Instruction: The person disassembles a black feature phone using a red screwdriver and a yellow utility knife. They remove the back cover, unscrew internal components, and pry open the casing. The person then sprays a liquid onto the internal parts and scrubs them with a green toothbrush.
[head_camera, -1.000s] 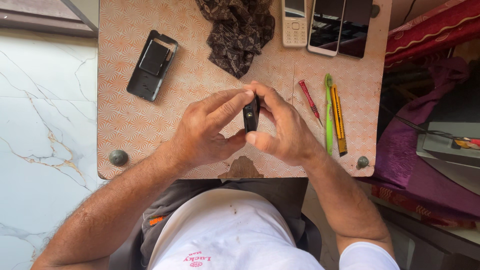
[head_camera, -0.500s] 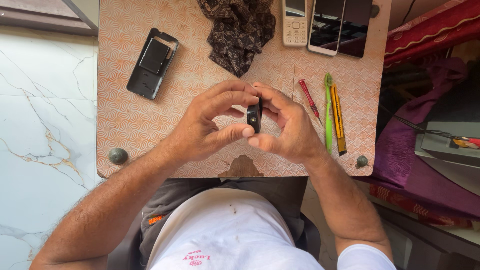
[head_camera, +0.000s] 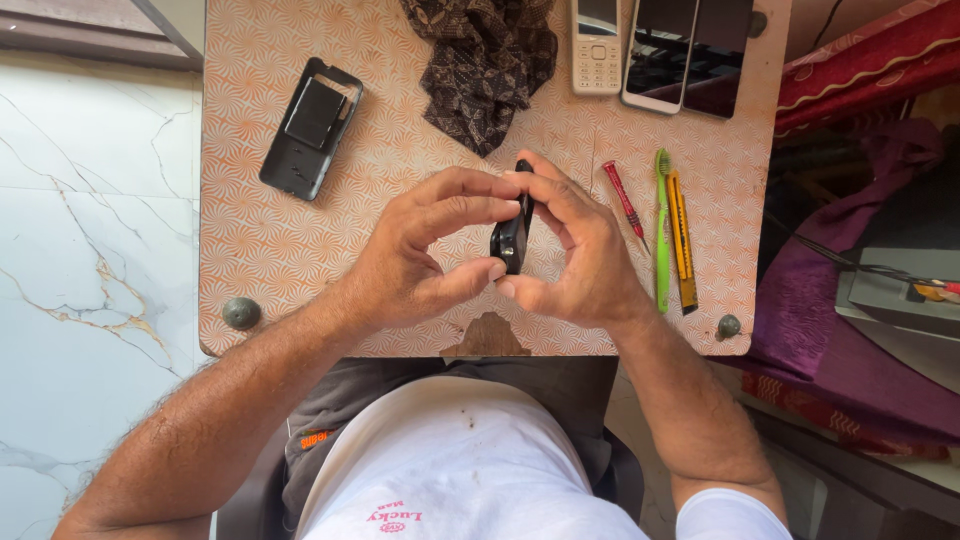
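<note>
Both hands (head_camera: 420, 255) (head_camera: 580, 260) clasp a small black phone (head_camera: 512, 235); screwdriver (head_camera: 625, 203), toothbrush (head_camera: 662, 230) lie right

We had both forearms coming up from the lower edge of the frame, angled in toward the middle. Our left hand (head_camera: 415, 255) sat just left of centre, fingers curled over the top, thumb reaching in from below. Our right hand (head_camera: 580, 250) faced it just right of centre, fingers arched, thumb low. The fingertips of both hands met at the centre, pinching a small dark object (head_camera: 512, 232) between them, wrists slightly bent.
</note>
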